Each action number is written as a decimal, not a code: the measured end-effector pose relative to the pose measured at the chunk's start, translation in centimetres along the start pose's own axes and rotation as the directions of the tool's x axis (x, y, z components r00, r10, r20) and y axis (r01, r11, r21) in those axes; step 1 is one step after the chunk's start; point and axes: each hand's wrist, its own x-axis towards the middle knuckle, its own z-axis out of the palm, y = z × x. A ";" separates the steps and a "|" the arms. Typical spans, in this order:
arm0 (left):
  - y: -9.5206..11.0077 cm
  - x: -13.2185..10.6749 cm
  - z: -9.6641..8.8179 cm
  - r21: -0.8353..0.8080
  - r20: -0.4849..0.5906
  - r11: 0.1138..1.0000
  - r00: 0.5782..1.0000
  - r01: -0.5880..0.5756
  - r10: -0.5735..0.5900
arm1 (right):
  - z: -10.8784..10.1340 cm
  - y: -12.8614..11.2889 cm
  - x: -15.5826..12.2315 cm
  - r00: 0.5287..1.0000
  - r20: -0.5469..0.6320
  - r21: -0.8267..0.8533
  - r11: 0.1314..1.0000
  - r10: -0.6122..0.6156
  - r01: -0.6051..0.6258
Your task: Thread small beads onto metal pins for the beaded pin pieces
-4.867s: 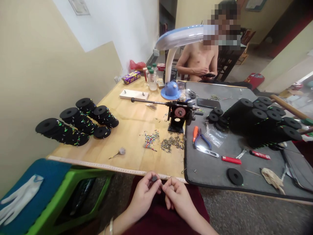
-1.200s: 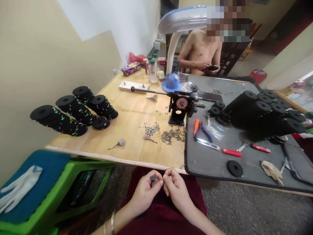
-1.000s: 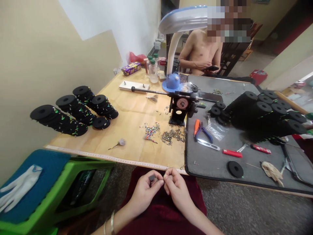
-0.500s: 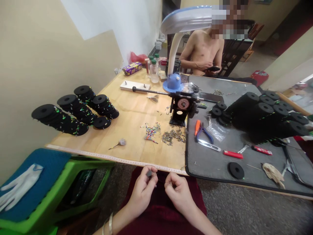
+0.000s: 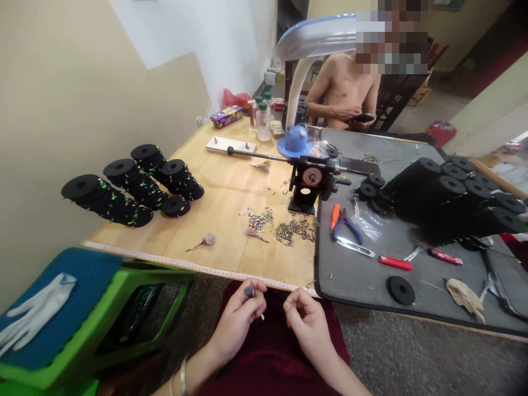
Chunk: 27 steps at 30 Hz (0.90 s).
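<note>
Since the frame approx half a sec ago, the two hands have drawn slightly apart over the lap; the gap betw them is wider, and the view has shifted a little.

The left hand [image 5: 239,319] pinches a small dark grey piece [image 5: 249,290] betw thumb and fingertips, held up just below the near edge of the wooden table [image 5: 214,187]. A tiny white bit [image 5: 262,317] shows at the lower side of that hand. The right hand [image 5: 307,324] is curled, thumb against forefinger, as if nipping sth very fine; what it grips can't be made out. A thin thread may run betw the hands, but it's too faint to tell. If so, its long axis lies left-right, across the lap. The piece sits in the left hand, so that hand is nearer; the right is just beside, to the piece's right and a bit lower.

Outward: on the table near its front edge lie a heap of small metal sleeves [image 5: 295,231] and coloured bits [image 5: 258,224]; behind them a hand-crank winder [image 5: 309,184]. Stacks of black discs [image 5: 132,184] sit toward the table's left edge. A grey mat [image 5: 412,286] at right carries pliers [image 5: 342,225]. Another person [image 5: 350,93] sits at the far end.
</note>
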 end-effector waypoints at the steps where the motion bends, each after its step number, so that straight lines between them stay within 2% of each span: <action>1: 0.0 0.0 0.0 -0.028 0.008 1.000 1.000 0.011 -0.011 | 0.0 0.0 0.0 1.000 0.000 -0.008 1.000 -0.007 0.007; 5: -0.1 -0.1 -0.1 -0.025 0.069 1.000 0.998 0.010 -0.008 | 0.0 -0.3 -0.1 1.000 0.007 -0.042 0.999 -0.027 0.027; 10: 0.1 -0.2 -0.1 0.111 0.144 0.994 0.990 -0.021 0.005 | 0.1 -0.6 -0.1 0.998 0.031 -0.099 0.993 -0.058 0.061; 15: 0.7 -0.2 0.4 0.244 0.100 0.970 0.995 0.002 -0.027 | 0.2 -0.5 -0.1 0.993 0.087 -0.105 0.991 -0.076 0.085; 21: 1.1 0.2 0.6 0.361 0.077 0.931 0.997 -0.049 0.022 | -0.1 -0.7 -0.1 0.987 0.152 -0.107 0.991 -0.061 0.077; 27: 1.2 -0.1 0.8 0.415 0.055 0.909 0.998 -0.049 0.028 | 0.0 -0.6 0.0 0.972 0.231 -0.043 0.999 0.037 -0.028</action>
